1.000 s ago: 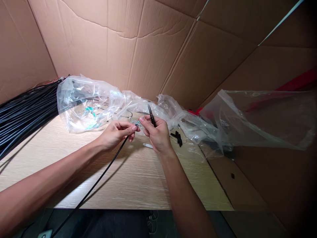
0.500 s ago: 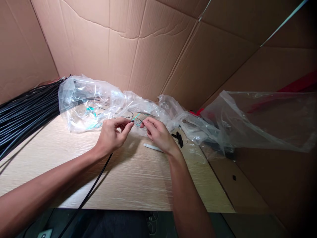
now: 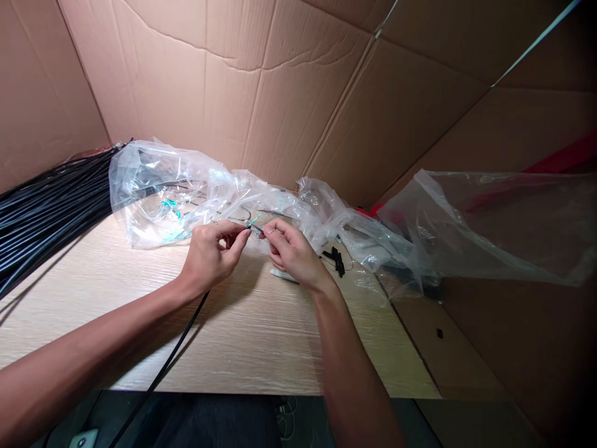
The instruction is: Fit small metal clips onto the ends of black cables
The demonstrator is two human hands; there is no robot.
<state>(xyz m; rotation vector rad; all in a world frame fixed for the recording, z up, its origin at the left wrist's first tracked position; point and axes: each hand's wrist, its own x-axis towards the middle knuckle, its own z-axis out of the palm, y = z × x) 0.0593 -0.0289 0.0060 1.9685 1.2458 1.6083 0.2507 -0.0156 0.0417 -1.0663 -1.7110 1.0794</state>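
My left hand [image 3: 217,252] is closed in a pinch on the end of a black cable [image 3: 184,339], which hangs down past the table's front edge. A thin green wire [image 3: 254,219] sticks out up and to the right from that end. Close by on the right, my right hand [image 3: 291,252] pinches a thin dark strand [image 3: 258,229] that reaches toward my left fingertips. Whether this strand is joined to the cable end, I cannot tell. A white strip-like tool [image 3: 282,274] lies on the table, partly covered by my right hand.
A thick bundle of black cables [image 3: 51,211] lies at the left, running into crumpled clear plastic [image 3: 168,168] along the back of the wooden table [image 3: 252,348]. Small black parts [image 3: 336,260] lie to the right. Cardboard walls [image 3: 224,99] stand behind.
My right hand has moved slightly left, bringing the dark strand up close to the cable end. My left hand stays almost in place.
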